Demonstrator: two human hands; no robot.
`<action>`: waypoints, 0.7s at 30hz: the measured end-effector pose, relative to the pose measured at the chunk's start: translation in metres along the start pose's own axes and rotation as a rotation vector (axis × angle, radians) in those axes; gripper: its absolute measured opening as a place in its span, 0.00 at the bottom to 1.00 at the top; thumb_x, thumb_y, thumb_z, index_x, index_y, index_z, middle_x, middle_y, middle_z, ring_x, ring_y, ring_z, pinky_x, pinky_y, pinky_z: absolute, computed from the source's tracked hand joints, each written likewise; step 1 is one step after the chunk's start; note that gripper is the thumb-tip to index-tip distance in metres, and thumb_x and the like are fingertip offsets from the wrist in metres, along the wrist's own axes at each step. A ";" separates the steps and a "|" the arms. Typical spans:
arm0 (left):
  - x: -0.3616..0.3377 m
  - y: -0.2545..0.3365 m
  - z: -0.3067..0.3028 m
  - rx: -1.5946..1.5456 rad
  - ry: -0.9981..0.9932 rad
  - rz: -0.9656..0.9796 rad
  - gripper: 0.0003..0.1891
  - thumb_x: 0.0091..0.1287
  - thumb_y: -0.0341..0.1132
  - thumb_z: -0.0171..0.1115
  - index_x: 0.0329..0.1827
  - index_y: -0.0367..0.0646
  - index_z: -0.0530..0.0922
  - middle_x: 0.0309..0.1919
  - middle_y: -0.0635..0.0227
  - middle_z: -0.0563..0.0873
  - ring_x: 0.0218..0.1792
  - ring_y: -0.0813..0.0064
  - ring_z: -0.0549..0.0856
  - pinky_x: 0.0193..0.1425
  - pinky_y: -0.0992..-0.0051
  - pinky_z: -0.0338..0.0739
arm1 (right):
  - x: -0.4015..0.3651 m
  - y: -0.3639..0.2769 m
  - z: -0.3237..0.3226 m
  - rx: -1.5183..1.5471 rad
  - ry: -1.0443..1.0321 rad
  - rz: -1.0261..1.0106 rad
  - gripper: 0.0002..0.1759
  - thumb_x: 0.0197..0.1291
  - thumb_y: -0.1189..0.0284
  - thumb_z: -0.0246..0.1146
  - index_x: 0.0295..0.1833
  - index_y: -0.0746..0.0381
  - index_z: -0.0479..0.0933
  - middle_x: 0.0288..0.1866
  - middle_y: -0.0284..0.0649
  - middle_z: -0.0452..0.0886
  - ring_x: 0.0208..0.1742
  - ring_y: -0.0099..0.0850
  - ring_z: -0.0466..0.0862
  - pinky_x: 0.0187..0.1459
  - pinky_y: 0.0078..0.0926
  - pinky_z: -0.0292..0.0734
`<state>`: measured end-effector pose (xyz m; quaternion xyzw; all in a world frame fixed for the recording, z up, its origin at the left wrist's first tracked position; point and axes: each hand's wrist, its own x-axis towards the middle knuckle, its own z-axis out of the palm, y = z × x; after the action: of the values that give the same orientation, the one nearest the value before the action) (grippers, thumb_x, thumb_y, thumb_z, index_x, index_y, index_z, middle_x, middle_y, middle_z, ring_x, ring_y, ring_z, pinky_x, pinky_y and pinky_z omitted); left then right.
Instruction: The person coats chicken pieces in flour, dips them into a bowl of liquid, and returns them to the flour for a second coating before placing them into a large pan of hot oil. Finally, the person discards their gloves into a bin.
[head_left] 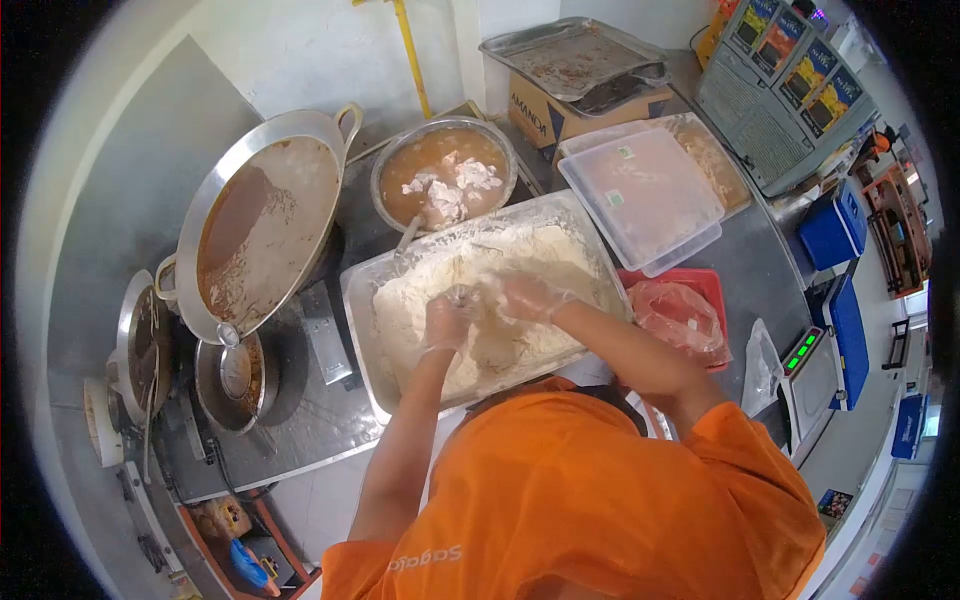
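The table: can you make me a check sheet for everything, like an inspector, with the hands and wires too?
Surface: steel table, smeared in places.
Job's things: tray of white powder; bowl of brownish liquid and white-coated lumps.
Clutter: big pan, lids, pink bag, scale.
Hands: left hand and right hand in the tray; grip unclear.
Cables: dark cord by the table's near left edge.
Surroundings: wall behind, yellow pole against it.
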<state>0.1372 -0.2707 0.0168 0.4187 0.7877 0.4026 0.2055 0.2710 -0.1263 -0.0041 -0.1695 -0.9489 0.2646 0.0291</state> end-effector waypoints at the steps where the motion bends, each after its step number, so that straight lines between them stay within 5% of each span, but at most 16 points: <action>1: 0.000 0.013 -0.001 -0.015 -0.093 -0.062 0.14 0.62 0.45 0.70 0.39 0.43 0.87 0.35 0.51 0.88 0.36 0.60 0.88 0.43 0.65 0.80 | 0.004 -0.003 0.005 0.124 0.212 -0.134 0.12 0.53 0.67 0.63 0.36 0.66 0.82 0.34 0.57 0.82 0.39 0.53 0.84 0.44 0.46 0.79; 2: -0.002 0.019 -0.002 -0.015 -0.091 -0.062 0.14 0.62 0.45 0.70 0.39 0.43 0.87 0.35 0.51 0.88 0.36 0.60 0.88 0.43 0.65 0.80 | 0.011 -0.004 0.003 0.123 0.211 -0.136 0.12 0.53 0.67 0.63 0.36 0.66 0.82 0.34 0.57 0.82 0.39 0.53 0.84 0.44 0.46 0.79; 4: -0.006 0.028 -0.007 -0.038 -0.129 -0.096 0.14 0.62 0.44 0.70 0.40 0.41 0.87 0.38 0.51 0.89 0.38 0.60 0.89 0.45 0.68 0.81 | 0.025 -0.002 -0.001 -0.050 -0.253 0.033 0.14 0.57 0.65 0.61 0.39 0.65 0.82 0.36 0.57 0.82 0.42 0.54 0.84 0.48 0.47 0.78; 8: -0.011 0.020 -0.029 0.098 -0.039 -0.138 0.16 0.57 0.43 0.73 0.42 0.42 0.87 0.37 0.55 0.90 0.38 0.62 0.89 0.44 0.68 0.82 | 0.019 0.009 -0.006 0.348 -0.051 0.106 0.14 0.59 0.62 0.62 0.40 0.63 0.83 0.35 0.58 0.82 0.43 0.53 0.83 0.48 0.47 0.78; 10: -0.020 -0.011 -0.030 0.007 -0.128 -0.307 0.21 0.56 0.45 0.73 0.48 0.43 0.86 0.46 0.55 0.89 0.50 0.59 0.87 0.54 0.66 0.80 | 0.015 0.015 -0.014 -0.128 -0.182 0.154 0.14 0.60 0.61 0.64 0.42 0.60 0.84 0.37 0.56 0.83 0.41 0.51 0.83 0.46 0.45 0.77; 11: -0.020 -0.026 -0.023 0.009 -0.120 -0.298 0.21 0.56 0.45 0.73 0.48 0.43 0.86 0.46 0.55 0.89 0.50 0.59 0.87 0.54 0.66 0.80 | 0.013 0.018 -0.017 -0.132 -0.172 0.149 0.14 0.60 0.61 0.64 0.42 0.60 0.84 0.37 0.56 0.83 0.41 0.51 0.83 0.46 0.45 0.77; 13: -0.022 -0.052 -0.005 0.292 -0.329 -0.187 0.23 0.63 0.47 0.66 0.55 0.40 0.83 0.52 0.53 0.87 0.54 0.63 0.85 0.63 0.64 0.75 | 0.018 0.028 -0.026 -0.093 0.256 0.007 0.13 0.58 0.64 0.66 0.43 0.61 0.84 0.38 0.55 0.83 0.38 0.48 0.82 0.43 0.42 0.77; 16: -0.031 -0.036 0.004 0.286 -0.560 0.033 0.25 0.65 0.47 0.63 0.61 0.41 0.79 0.59 0.54 0.83 0.61 0.63 0.81 0.68 0.65 0.70 | 0.028 -0.011 -0.115 0.236 0.197 0.024 0.14 0.55 0.67 0.68 0.45 0.62 0.84 0.41 0.55 0.83 0.38 0.48 0.82 0.43 0.41 0.75; 17: -0.032 0.000 -0.008 0.216 -0.588 0.041 0.20 0.64 0.42 0.61 0.56 0.42 0.80 0.54 0.54 0.84 0.57 0.61 0.82 0.64 0.64 0.73 | 0.042 -0.008 -0.122 0.232 0.195 0.013 0.14 0.55 0.67 0.68 0.45 0.62 0.84 0.41 0.55 0.83 0.38 0.48 0.82 0.43 0.41 0.75; 19: -0.025 0.065 -0.029 0.152 -0.602 0.052 0.15 0.62 0.37 0.60 0.50 0.43 0.82 0.48 0.55 0.86 0.53 0.59 0.84 0.60 0.64 0.75 | 0.074 0.000 -0.133 0.322 0.518 -0.045 0.14 0.54 0.67 0.69 0.43 0.64 0.83 0.39 0.56 0.83 0.38 0.49 0.81 0.42 0.42 0.75; 21: -0.016 0.092 -0.028 0.133 -0.909 0.124 0.13 0.55 0.30 0.60 0.43 0.38 0.82 0.42 0.54 0.86 0.50 0.58 0.84 0.57 0.63 0.76 | 0.117 0.022 -0.131 0.191 0.556 -0.010 0.14 0.53 0.67 0.70 0.41 0.65 0.82 0.39 0.56 0.83 0.39 0.49 0.82 0.42 0.42 0.75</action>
<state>0.1733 -0.2663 0.1075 0.6111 0.6154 0.1385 0.4782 0.1868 -0.0050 0.0936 -0.2272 -0.8762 0.2959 0.3051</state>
